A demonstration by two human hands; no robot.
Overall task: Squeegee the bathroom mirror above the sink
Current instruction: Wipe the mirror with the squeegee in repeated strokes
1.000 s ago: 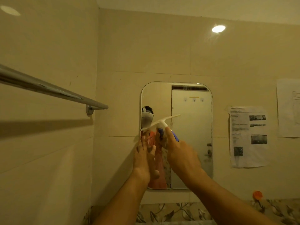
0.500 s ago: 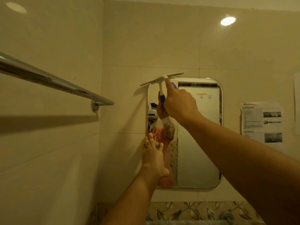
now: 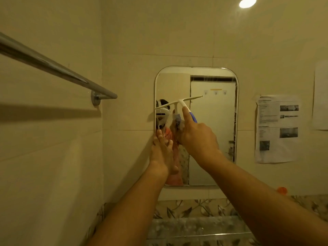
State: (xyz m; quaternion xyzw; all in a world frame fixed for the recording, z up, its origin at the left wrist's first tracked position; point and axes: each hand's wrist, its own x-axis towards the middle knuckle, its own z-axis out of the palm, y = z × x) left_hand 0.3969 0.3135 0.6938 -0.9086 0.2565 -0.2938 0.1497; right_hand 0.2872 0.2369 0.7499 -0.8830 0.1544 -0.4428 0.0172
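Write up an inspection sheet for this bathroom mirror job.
Surface: rounded rectangular wall mirror, mounted on beige tile.
Job's things: white squeegee with blue handle, blade tilted across the mirror's upper left.
Clutter: small orange object low at right.
Grippers: right hand grips the squeegee handle; left hand lies straight-fingered on the mirror's left edge.
Cables: nothing seen.
Surroundings: chrome towel bar at left; printed paper sheet on the wall; ceiling light.

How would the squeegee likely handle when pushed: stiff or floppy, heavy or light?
Probably light: the right hand holds the squeegee alone, forefinger extended. Its thin blade looks straight across the mirror, so likely fairly stiff.
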